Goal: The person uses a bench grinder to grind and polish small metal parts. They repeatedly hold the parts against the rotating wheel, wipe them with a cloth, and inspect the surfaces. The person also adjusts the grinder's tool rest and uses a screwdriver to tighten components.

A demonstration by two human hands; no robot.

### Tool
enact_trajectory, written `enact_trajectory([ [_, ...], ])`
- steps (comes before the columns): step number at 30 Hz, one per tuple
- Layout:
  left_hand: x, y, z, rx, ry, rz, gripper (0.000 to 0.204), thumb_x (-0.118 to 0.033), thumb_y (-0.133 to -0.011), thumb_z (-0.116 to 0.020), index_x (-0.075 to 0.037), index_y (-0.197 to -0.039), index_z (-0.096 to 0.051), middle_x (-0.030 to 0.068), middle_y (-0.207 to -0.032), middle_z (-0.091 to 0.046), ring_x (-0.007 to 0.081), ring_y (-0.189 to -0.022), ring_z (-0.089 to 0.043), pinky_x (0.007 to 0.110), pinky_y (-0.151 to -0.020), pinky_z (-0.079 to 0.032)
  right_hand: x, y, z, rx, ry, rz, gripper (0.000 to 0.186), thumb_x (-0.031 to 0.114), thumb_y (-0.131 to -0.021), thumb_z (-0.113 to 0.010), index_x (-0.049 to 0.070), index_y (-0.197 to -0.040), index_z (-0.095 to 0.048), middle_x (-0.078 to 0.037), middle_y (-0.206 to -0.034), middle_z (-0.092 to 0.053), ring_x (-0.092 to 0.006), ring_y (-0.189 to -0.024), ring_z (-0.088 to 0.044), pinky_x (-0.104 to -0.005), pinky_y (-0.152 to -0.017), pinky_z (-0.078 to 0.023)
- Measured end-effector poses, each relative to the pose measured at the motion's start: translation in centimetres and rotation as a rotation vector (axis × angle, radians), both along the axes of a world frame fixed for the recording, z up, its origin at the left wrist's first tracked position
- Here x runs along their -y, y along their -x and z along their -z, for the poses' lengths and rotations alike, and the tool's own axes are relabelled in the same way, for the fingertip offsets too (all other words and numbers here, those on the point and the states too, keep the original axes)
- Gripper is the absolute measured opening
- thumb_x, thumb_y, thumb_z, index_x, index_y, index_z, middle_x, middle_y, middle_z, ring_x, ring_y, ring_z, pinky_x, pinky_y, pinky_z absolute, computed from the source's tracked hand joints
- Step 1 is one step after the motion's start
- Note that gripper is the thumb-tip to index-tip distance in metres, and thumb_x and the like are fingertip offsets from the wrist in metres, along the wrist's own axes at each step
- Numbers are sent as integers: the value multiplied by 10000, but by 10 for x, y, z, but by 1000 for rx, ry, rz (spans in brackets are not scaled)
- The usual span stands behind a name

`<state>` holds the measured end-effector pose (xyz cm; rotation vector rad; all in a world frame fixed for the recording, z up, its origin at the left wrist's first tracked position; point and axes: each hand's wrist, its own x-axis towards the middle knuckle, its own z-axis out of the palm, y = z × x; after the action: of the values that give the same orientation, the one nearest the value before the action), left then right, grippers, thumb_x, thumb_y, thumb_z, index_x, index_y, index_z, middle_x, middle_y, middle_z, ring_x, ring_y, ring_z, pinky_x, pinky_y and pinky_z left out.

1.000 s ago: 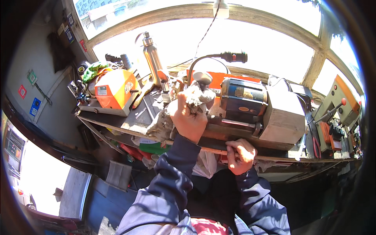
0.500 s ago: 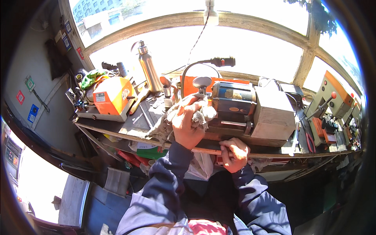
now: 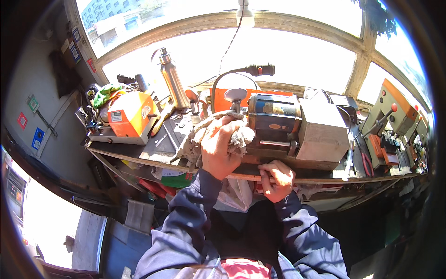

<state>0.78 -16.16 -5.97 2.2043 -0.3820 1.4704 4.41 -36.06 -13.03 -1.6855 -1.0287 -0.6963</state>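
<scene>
My left hand grips a crumpled grey rag, which bunches out on both sides of the fingers. Rag and hand are up against the left end of a dark motor-like machine, and whatever lies beneath the cloth is hidden. Just behind the rag rises a round metal disc on a stem. My right hand rests at the bench's front edge below the machine, its fingers curled in; I cannot make out whether anything is inside them.
An orange key-cutting machine and a steel bottle stand on the bench to the left. A grey box adjoins the dark machine. Farther right are red-handled pliers and a lever machine. A gooseneck lamp arches behind.
The whole view has shifted slightly. My left hand stays on the rag, which has bunched up closer round the fingers, its hanging left end drawn in. My right hand keeps its place at the edge.
</scene>
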Motion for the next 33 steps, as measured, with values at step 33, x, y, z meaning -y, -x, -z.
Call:
enact_trajectory([
  [33,4,-23,-38,-154,-195,-64,626,37,-722,-596,-35,-1342,-551,241,-1281,-654,431,-1289,-580,540,-1187,-341,2,-2,7,-37,-23,-21,169,-51,-747,-672,25,-893,-705,-127,-749,-655,-314,-646,-644,-381,-593,-520],
])
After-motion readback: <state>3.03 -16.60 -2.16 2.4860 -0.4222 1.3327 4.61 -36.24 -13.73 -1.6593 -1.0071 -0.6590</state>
